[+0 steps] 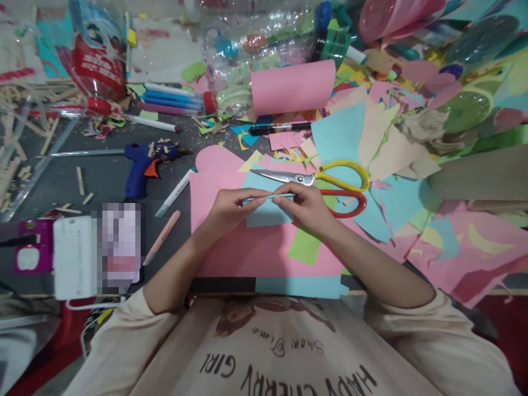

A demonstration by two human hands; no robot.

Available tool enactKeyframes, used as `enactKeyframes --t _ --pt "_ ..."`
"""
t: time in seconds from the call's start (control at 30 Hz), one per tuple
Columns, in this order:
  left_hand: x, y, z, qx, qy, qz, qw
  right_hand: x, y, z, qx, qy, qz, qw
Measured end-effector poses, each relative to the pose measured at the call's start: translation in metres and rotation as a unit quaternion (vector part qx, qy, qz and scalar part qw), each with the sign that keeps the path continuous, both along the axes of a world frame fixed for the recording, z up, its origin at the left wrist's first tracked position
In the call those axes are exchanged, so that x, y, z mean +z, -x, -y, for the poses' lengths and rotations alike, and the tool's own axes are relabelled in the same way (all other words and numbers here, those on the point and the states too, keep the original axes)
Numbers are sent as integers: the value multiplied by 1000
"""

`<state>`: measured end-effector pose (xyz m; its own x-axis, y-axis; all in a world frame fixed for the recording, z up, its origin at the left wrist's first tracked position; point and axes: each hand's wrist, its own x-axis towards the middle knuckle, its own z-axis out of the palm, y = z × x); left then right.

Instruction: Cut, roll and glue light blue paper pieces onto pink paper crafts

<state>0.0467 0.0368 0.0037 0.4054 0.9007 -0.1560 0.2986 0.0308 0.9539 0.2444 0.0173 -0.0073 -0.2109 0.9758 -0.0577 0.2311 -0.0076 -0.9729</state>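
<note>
Between my two hands a light-blue paper strip [270, 197] is seen nearly edge-on. My left hand [237, 206] pinches its left end between thumb and fingers. On the other end, my right hand [305, 204] grips it the same way. Just behind my hands lie scissors [303, 178] with one yellow and one red handle, their blades pointing left. Below the strip, a light-blue paper piece [270, 219] rests on a large pink sheet [231, 247]. A green paper piece [306, 245] sits under my right wrist.
At the left are a blue glue gun [138, 168], a green-tipped marker [175, 192], a peach marker [164, 236] and a phone [121, 242]. Behind stand plastic bottles, one with a pink paper wrap [293, 88]. Paper scraps [396, 148] cover the right side.
</note>
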Motion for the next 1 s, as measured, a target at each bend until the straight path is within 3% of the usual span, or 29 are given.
enactKeyframes --t 0.77,1.0 --pt "1 1 -3 -6 -3 -14 1000 3 0 -1 -18 23 -21 999" --pt "0 1 -1 18 6 -27 999 1 0 -1 -20 26 -13 999"
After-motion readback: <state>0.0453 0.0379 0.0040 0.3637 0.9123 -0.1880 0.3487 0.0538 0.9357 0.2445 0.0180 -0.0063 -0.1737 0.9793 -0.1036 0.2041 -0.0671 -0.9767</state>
